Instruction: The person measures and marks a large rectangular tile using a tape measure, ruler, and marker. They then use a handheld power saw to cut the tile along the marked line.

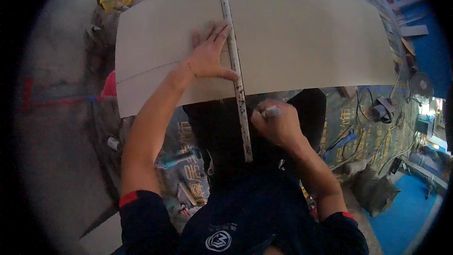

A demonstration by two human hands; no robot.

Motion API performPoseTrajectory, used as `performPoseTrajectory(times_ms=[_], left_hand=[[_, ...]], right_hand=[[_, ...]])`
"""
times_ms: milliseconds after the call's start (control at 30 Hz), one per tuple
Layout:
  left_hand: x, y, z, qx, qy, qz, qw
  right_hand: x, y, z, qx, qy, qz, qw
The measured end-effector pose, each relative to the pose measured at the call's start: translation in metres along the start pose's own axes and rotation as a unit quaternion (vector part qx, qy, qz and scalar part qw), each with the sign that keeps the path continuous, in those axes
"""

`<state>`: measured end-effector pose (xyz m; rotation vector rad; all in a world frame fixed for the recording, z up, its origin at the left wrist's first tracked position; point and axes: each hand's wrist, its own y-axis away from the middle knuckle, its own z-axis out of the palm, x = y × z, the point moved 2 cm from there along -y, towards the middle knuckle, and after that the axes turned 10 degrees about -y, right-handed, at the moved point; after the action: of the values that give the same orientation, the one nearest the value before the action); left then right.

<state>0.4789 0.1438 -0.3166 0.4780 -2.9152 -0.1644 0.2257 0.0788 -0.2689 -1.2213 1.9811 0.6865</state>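
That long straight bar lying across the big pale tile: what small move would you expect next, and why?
Probably the right hand brings its marker up to the near edge of the tile, beside the bar. The left hand is pressed flat against the bar, pinning it on the tile, while the marker tip sits just short of the tile.

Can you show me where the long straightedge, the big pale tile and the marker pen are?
straightedge (pixel 234 56), head view, on its middle stretch across the tile.
pale tile (pixel 306 38), head view, on its bare right half.
marker pen (pixel 271 111), head view, on the tip sticking out of the right hand (pixel 278 125).
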Motion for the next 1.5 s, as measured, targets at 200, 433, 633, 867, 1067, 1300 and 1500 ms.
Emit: performPoseTrajectory(times_ms=[200, 433, 633, 867, 1067, 1300, 1500], left_hand=[[-0.001, -0.005, 0.000, 0.012, -0.003, 0.013, 1.000], [-0.014, -0.003, 0.003, 0.133, 0.242, -0.124, 0.953], [-0.054, 0.013, -0.011, 0.193, 0.171, -0.228, 0.939], [-0.209, 0.025, 0.032, 0.203, -0.202, -0.279, 0.917], [-0.196, 0.024, 0.019, 0.159, -0.153, -0.329, 0.918], [-0.194, 0.025, 0.015, 0.169, -0.131, -0.340, 0.916], [-0.196, 0.025, 0.017, 0.181, -0.146, -0.323, 0.917]], right_hand=[[0.010, 0.018, -0.013, 0.179, -0.237, 0.044, 0.954], [0.034, -0.033, 0.029, 0.265, -0.291, -0.022, 0.919], [0.022, -0.074, 0.041, 0.268, -0.208, 0.012, 0.941], [0.024, -0.076, 0.060, 0.277, -0.098, -0.016, 0.956], [0.023, -0.082, 0.063, 0.278, -0.077, -0.024, 0.957], [0.024, -0.084, 0.063, 0.275, -0.068, -0.073, 0.956], [0.020, -0.086, 0.061, 0.273, -0.037, -0.055, 0.960]])
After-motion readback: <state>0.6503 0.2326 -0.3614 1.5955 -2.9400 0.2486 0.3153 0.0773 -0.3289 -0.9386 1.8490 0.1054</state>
